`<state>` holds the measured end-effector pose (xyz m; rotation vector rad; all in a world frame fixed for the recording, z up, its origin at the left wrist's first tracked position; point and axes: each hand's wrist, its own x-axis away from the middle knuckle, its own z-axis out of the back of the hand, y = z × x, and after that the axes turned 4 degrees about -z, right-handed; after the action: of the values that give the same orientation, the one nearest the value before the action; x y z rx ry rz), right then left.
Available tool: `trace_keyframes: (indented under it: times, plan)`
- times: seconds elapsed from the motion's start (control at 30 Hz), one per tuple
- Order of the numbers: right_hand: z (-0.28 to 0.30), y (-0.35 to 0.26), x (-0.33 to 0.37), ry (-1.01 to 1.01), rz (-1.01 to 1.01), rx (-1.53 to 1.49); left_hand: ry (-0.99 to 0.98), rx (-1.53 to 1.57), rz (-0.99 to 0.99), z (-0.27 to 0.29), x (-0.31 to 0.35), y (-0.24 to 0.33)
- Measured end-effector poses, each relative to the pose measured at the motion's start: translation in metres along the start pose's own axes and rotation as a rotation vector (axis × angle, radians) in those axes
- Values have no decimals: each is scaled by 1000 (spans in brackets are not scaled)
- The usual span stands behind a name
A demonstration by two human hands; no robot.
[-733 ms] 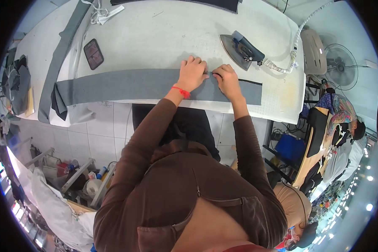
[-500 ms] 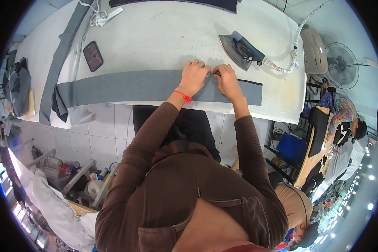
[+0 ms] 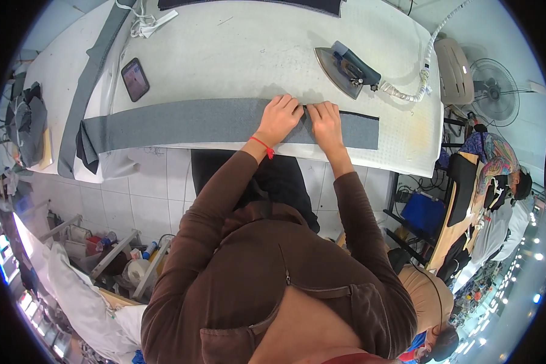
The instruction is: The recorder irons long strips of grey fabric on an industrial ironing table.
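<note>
A long grey fabric strip (image 3: pixel 182 121) lies along the near edge of the white ironing table (image 3: pixel 242 54), its left end hanging over the side. My left hand (image 3: pixel 280 118) and my right hand (image 3: pixel 325 120) rest side by side on the strip, fingertips pinching its far edge right of its middle. A red thread bracelet circles my left wrist. Just beyond my right hand, a grey steam iron (image 3: pixel 344 71) sits flat on the table.
A dark phone (image 3: pixel 134 79) lies at the table's left. Another grey strip (image 3: pixel 88 79) drapes over the left end. The iron's white hose (image 3: pixel 428 60) runs to the right. A fan (image 3: pixel 490 82) and a seated person (image 3: pixel 497 176) are at right. Clutter fills the floor at lower left.
Both hands stay on the strip's far edge; my left hand has closed in slightly toward the right one. The iron and phone have not moved.
</note>
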<state>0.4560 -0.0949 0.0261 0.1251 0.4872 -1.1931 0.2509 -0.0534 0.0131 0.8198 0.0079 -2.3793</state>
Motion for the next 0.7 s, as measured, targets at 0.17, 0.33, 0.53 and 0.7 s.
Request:
trace_keyframes:
  times: [0.17,0.33,0.53,0.7]
  plan:
    - [3,-21,11,15,-24,117,-93,-96,37,-1,0,18]
    - [0,-52,29,-67,-273,208,-220,-182,106,4,6,41]
    - [-1,-45,37,-27,-394,-15,-130,-37,160,11,9,43]
    - [-9,-35,38,89,-316,-122,-112,-93,114,-2,5,39]
